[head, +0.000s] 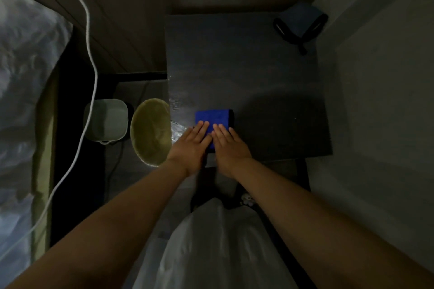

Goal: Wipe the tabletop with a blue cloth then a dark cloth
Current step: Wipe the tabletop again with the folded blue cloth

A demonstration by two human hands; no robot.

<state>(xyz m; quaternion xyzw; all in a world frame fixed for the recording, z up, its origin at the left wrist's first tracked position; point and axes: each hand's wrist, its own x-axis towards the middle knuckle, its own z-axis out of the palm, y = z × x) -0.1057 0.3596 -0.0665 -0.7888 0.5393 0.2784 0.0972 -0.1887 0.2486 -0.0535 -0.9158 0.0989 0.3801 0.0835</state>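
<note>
Both arms extended; left hand (191, 144) and right hand (229, 144) flat, palms down, side by side.

The blue cloth (214, 118) looks soft and matt; the dark tabletop (246, 73) shows a wet sheen.

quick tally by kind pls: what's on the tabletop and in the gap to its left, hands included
Hands: 2, left hand and right hand, both flat on the blue cloth
Cloths: 1
Strap-like dark items: 1, black strap at the tabletop far corner
Containers left of the table: 2, pale bin and yellowish basin
Cables: 1, white cable
Total: 7
</note>
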